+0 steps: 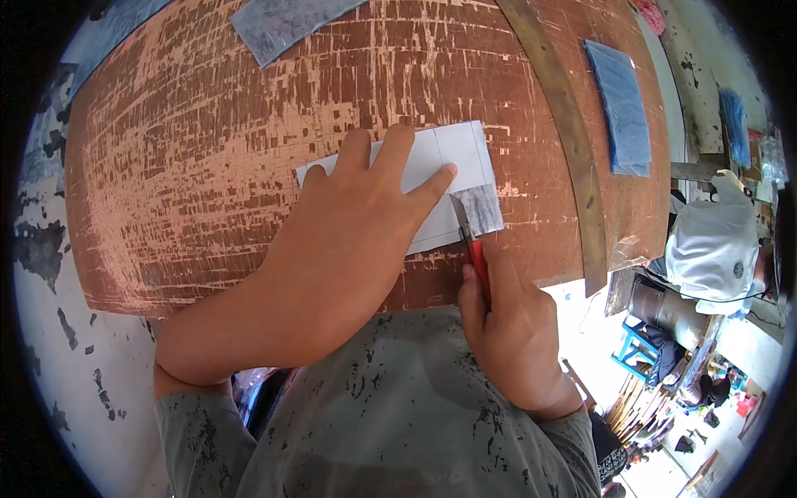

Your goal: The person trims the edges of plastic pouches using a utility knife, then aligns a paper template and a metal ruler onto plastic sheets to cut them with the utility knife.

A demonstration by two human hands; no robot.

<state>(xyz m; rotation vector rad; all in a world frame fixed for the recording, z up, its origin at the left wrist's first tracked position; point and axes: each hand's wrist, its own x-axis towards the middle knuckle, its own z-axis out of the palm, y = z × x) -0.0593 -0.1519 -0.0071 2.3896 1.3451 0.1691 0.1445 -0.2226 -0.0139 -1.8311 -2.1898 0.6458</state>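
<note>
A white sheet (465, 153) with thin drawn lines lies on the scratched brown tabletop, its lower right corner showing a grey patch (479, 207). My left hand (357, 191) presses flat on the sheet with fingers spread, covering much of its left part. In my right hand (515, 332) is a cutter knife (477, 257) with a red handle, fingers wrapped round it. The knife's blade points up and away from me and rests at the left edge of the grey patch, close to my left thumb. Part of the handle is hidden by my fingers.
A long flat metal strip (573, 133) runs down the table's right side. Beyond it lies a folded blue plastic sheet (618, 108). A clear plastic piece (286, 25) sits at the far edge. Off the table, a blue stool (639, 349) stands at lower right.
</note>
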